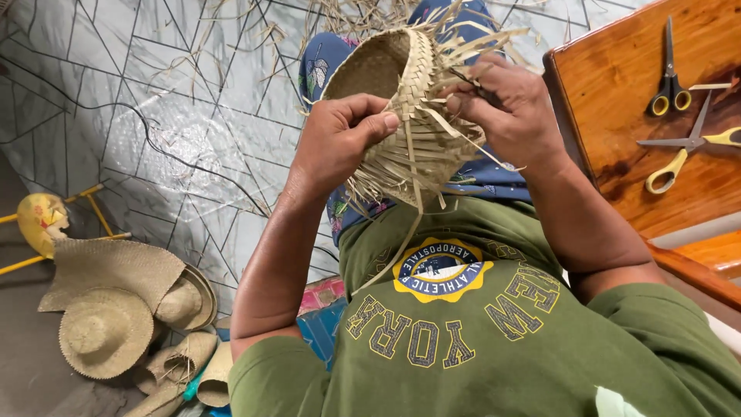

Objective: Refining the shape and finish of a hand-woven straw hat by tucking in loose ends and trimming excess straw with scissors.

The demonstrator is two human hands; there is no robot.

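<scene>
Head view, looking down past a green printed shirt [478, 340]. At upper centre of the frame, both hands clamp a half-woven straw basket [401, 108] held over the lap: left hand [336, 143] pinching its side, right hand [505, 108] gripping loose strips at its rim. The weave is flat, pale, dry strips with frayed ends sticking out. Lower left, finished straw hats [116, 309] lie piled on the grey patterned floor [154, 100]. Upper right, two yellow-handled scissors [679, 116] rest on a glossy wooden bench [617, 69].
</scene>
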